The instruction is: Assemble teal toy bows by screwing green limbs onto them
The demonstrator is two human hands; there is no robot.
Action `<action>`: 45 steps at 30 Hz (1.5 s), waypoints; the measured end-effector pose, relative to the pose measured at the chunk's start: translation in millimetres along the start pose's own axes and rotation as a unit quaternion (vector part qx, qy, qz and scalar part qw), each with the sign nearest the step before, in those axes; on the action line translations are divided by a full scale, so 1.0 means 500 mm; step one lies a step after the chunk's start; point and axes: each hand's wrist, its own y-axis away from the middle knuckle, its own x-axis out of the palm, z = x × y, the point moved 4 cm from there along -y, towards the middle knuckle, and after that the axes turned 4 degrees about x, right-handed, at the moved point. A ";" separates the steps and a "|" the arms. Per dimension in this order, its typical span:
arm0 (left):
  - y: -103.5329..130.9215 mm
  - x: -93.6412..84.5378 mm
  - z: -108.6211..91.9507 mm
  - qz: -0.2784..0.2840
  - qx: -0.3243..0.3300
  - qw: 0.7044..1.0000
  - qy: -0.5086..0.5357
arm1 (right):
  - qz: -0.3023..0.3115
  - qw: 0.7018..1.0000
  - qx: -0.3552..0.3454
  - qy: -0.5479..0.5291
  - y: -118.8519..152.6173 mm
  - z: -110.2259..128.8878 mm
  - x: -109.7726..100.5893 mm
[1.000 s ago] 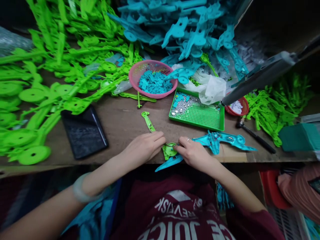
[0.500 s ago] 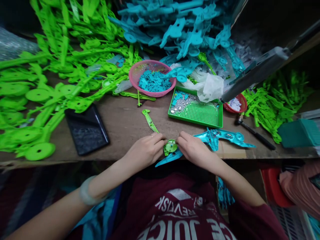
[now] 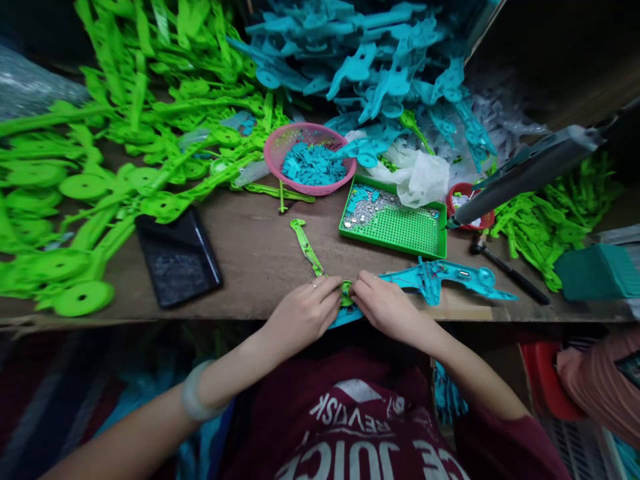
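My left hand (image 3: 309,308) is closed, its fingertips pinching the left side of a green plastic piece with a round end (image 3: 347,292). My right hand (image 3: 386,304) is closed at the right side of the same piece, with its fingertips pressed together. The fingers hide much of the round end. Under both hands runs a long blue plastic piece (image 3: 453,275), open side up, with small metal parts in it. A thin green arm (image 3: 306,248) stretches away from my left fingertips across the table.
A pink basket (image 3: 273,150) of blue bits and a green tray (image 3: 400,239) of small metal parts stand beyond my hands. A hammer (image 3: 515,272) lies right; a dark phone or tablet (image 3: 179,257) lies left. A grey electric screwdriver (image 3: 530,173) hangs at right. Green and blue pieces lie piled behind.
My left hand has moved slightly right, closer to my right hand, and covers more of the round end. The blue piece has shifted slightly. The view has moved a little.
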 end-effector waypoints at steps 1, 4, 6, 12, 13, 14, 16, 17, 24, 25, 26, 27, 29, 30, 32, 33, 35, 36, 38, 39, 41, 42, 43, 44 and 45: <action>-0.001 0.002 0.000 -0.001 0.007 1.000 0.008 | 0.002 1.000 -0.005 -0.001 0.002 -0.002 -0.002; -0.003 0.004 0.000 0.005 0.025 0.999 0.019 | 0.003 0.999 -0.022 -0.028 0.008 -0.013 -0.013; -0.005 0.005 -0.001 0.022 0.024 0.999 0.014 | -0.009 0.998 -0.030 -0.062 0.013 -0.021 -0.022; -0.017 0.001 -0.016 0.094 0.024 0.995 -0.016 | -0.046 0.995 -0.050 -0.066 0.016 -0.027 -0.023; -0.020 0.000 -0.019 0.099 0.026 0.995 -0.017 | -0.051 0.996 -0.056 -0.054 0.016 -0.028 -0.020; -0.023 0.000 -0.020 0.103 0.026 0.994 -0.017 | -0.057 0.996 -0.060 -0.044 0.016 -0.030 -0.018; -0.028 0.000 -0.021 0.114 0.020 0.993 -0.012 | -0.065 0.995 -0.061 -0.034 0.017 -0.037 -0.013; -0.030 0.000 -0.020 0.118 0.016 0.993 -0.009 | -0.066 0.995 -0.059 -0.035 0.018 -0.042 -0.011; -0.052 0.004 -0.026 0.147 0.053 0.988 -0.005 | -0.044 0.994 -0.081 -0.064 0.023 -0.075 -0.011; -0.056 0.005 -0.027 0.146 0.050 0.988 -0.006 | -0.042 0.993 -0.085 -0.071 0.023 -0.081 -0.015; -0.059 0.006 -0.028 0.142 0.045 0.989 -0.008 | -0.042 0.992 -0.087 -0.079 0.023 -0.088 -0.021; -0.062 0.007 -0.030 0.134 0.038 0.990 -0.010 | -0.043 0.991 -0.088 -0.088 0.023 -0.096 -0.026; -0.066 0.008 -0.034 0.113 0.027 0.993 -0.009 | -0.041 0.989 -0.094 -0.111 0.024 -0.110 -0.035; -0.067 0.008 -0.035 0.105 0.020 0.994 -0.006 | -0.039 0.987 -0.100 -0.123 0.025 -0.115 -0.037; -0.067 0.008 -0.039 0.096 0.013 0.995 -0.001 | -0.044 0.982 -0.116 -0.141 0.025 -0.123 -0.036; -0.068 0.007 -0.041 0.096 0.013 0.995 -0.001 | -0.048 0.981 -0.123 -0.145 0.024 -0.126 -0.033; -0.070 0.007 -0.043 0.099 0.011 0.995 -0.005 | -0.058 0.980 -0.133 -0.135 0.020 -0.131 -0.025; -0.072 0.009 -0.045 0.104 0.009 0.995 -0.008 | -0.061 0.981 -0.138 -0.124 0.018 -0.133 -0.020; -0.078 0.014 -0.048 0.113 0.008 0.994 -0.014 | -0.065 0.981 -0.153 -0.095 0.012 -0.136 -0.012; -0.082 0.019 -0.051 0.116 0.011 0.993 -0.018 | -0.065 0.981 -0.162 -0.081 0.009 -0.137 -0.010; -0.089 0.030 -0.059 0.117 0.021 0.992 -0.032 | -0.062 0.981 -0.177 -0.055 0.004 -0.137 -0.010; -0.092 0.035 -0.063 0.112 0.024 0.993 -0.039 | -0.057 0.981 -0.183 -0.042 0.002 -0.137 -0.012; -0.094 0.039 -0.066 0.104 0.024 0.993 -0.043 | -0.049 0.981 -0.188 -0.025 0.002 -0.136 -0.016; -0.095 0.041 -0.068 0.094 0.023 0.994 -0.044 | -0.039 0.981 -0.192 -0.005 0.002 -0.136 -0.020; -0.096 0.042 -0.070 0.085 0.021 0.995 -0.042 | -0.029 0.980 -0.197 0.017 0.004 -0.136 -0.024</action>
